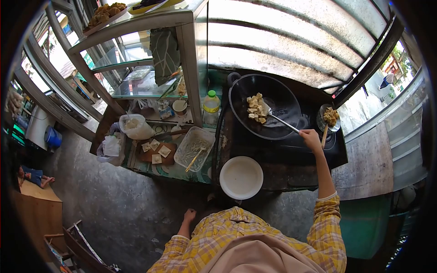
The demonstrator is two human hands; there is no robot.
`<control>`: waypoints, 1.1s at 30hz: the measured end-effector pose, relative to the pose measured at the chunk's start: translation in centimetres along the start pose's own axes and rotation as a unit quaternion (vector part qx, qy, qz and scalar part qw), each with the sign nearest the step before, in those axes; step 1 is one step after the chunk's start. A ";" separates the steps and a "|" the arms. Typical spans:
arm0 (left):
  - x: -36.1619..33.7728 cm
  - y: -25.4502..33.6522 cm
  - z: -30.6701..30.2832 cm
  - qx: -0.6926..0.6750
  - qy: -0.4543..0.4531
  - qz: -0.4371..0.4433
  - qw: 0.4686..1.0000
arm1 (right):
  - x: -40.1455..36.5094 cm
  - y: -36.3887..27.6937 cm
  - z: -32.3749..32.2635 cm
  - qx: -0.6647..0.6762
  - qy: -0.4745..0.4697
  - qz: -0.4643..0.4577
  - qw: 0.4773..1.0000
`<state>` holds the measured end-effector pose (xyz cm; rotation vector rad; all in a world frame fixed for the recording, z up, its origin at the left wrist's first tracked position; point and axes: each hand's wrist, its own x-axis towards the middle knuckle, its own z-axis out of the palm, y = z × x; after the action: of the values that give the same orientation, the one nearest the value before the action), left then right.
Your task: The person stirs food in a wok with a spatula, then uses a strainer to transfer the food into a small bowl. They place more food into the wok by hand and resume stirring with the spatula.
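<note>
My right hand (311, 137) grips the handle of a metal spatula (277, 119) whose blade rests among several pale fried cubes (255, 109) in a black wok (268, 107) on the stove. My left hand (188, 215) hangs low by my side, away from the counter, its fingers curled and holding nothing. A white empty bowl (241, 177) sits on the counter edge just in front of me. My sleeves are yellow plaid.
A strainer of fried pieces (331, 116) rests right of the wok. To the left are a clear tub of sprouts (195, 148), a wooden board with cut squares (156, 152), plastic bags (134, 126), an oil bottle (210, 106) and a glass display case (145, 68).
</note>
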<state>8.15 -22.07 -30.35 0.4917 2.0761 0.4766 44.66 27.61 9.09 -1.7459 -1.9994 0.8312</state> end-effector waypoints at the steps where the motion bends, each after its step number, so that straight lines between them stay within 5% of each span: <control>1: -0.1 0.3 -0.2 -0.006 0.001 -0.009 1.000 | -0.4 -1.3 -0.3 -0.007 0.013 -0.024 1.000; 5: -2.2 3.6 -1.6 -0.045 -0.009 -0.052 0.998 | -1.2 -2.9 -3.8 -0.058 0.040 -0.094 0.993; 10: -1.6 3.4 -1.1 -0.049 0.004 -0.040 0.998 | -0.9 -1.4 -8.5 -0.090 -0.070 0.012 0.993; 16: -2.5 3.5 -1.3 0.005 -0.004 -0.023 1.000 | 1.9 -1.3 -1.5 -0.020 -0.087 0.016 0.996; 22: -1.6 2.9 -1.3 -0.007 0.017 -0.026 0.999 | 1.2 -4.5 -4.3 -0.139 0.069 -0.084 0.984; 27: -2.9 4.6 -1.6 -0.067 0.007 -0.060 0.996 | 2.7 0.4 -5.3 -0.102 0.076 -0.044 0.991; 33: -2.0 2.3 -1.1 0.018 0.018 -0.017 1.000 | 4.2 -0.5 -1.5 -0.015 0.037 -0.030 0.999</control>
<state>8.59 -21.25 -27.26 0.4709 2.1263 0.4321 44.48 32.00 10.04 -1.6976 -2.0142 0.7102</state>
